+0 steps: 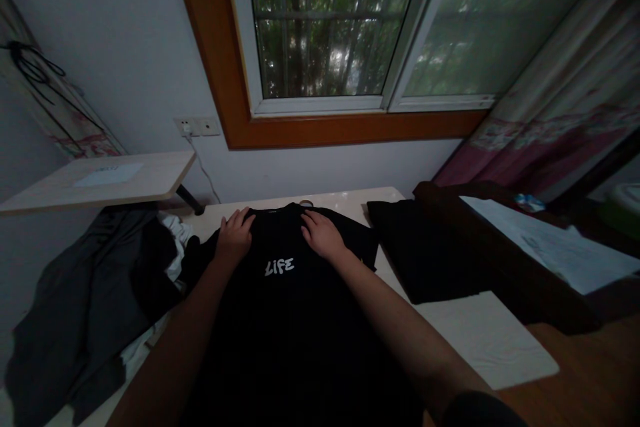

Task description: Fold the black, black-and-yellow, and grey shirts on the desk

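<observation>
Black printed T-shirt (pixel 300 320) lies spread on our pale table (pixel 345 197); our left hand (pixel 235 237) and right hand (pixel 324 235) rest palm-down either side of its collar (pixel 273 209), fingers nearly straight, gripping nothing we can see. Heaped grey and black clothes (pixel 95 287) crowd our left beside a light-wood stand (pixel 165 179), and folded black cloth (pixel 430 253) sits just right of the T-shirt.

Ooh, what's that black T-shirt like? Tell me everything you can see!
The black T-shirt looks like soft, plain cloth, with white lettering on its chest. It lies spread out on the pale table, collar at the far end, a short sleeve at each side. The left hand and right hand rest near its shoulders. Its near end is too dark to make out.
</observation>
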Tool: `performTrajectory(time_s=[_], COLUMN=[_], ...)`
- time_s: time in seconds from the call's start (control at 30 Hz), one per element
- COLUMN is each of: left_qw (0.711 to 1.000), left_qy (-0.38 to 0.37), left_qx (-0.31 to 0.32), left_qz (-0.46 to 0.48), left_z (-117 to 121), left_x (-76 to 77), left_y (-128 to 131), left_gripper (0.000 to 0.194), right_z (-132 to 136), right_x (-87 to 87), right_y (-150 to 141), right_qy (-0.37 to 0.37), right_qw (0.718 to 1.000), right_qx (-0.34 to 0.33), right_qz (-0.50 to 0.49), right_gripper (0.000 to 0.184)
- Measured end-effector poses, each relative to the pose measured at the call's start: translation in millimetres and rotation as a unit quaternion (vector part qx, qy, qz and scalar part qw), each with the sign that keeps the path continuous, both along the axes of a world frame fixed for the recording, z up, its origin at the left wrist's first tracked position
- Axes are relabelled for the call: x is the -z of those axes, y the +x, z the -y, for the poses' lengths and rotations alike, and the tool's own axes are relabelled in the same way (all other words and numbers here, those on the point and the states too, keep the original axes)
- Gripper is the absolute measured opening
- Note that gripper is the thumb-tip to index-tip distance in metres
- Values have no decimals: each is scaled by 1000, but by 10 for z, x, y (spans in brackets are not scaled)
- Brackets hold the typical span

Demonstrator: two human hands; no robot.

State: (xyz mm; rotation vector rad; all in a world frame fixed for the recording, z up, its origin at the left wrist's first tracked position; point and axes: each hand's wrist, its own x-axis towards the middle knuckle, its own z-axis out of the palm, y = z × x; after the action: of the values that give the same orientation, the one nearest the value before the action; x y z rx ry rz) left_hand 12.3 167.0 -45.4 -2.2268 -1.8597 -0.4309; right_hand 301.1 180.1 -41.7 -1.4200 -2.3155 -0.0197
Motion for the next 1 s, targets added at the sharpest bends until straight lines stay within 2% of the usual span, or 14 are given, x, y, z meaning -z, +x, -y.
performTrajectory(time_s=[0.13, 0.23, 0.47, 0.73, 0.87, 1.0], left_qw=[999, 998, 998, 998, 998, 998], left_qy=[-14, -46, -54, -59, -51, -52], left_qx=[32, 32, -16, -18, -20, -27], left_qz=[17, 19, 3, -23, -26, -26], left_z=[226, 366, 456, 432, 421, 412], left_x=[46, 93, 159, 206, 202, 188], left_y=[241, 283, -15, -209, -259, -286], left_gripper=[47, 52, 55, 56, 54, 54], right_z=[193, 344, 487, 526, 544, 636], right_x=[2, 11, -22, -439, -560, -518], right_y=[123, 306, 791, 1057, 1146, 1168], right_qy=[-4, -10, -20, -44, -115, -172], right_qw=[1000, 1000, 993, 976, 947, 930], right_qx=[-3, 11, 112, 183, 257, 272], right_qz=[9, 11, 39, 113, 153, 178], right_gripper=[47, 46, 46, 34, 26, 33])
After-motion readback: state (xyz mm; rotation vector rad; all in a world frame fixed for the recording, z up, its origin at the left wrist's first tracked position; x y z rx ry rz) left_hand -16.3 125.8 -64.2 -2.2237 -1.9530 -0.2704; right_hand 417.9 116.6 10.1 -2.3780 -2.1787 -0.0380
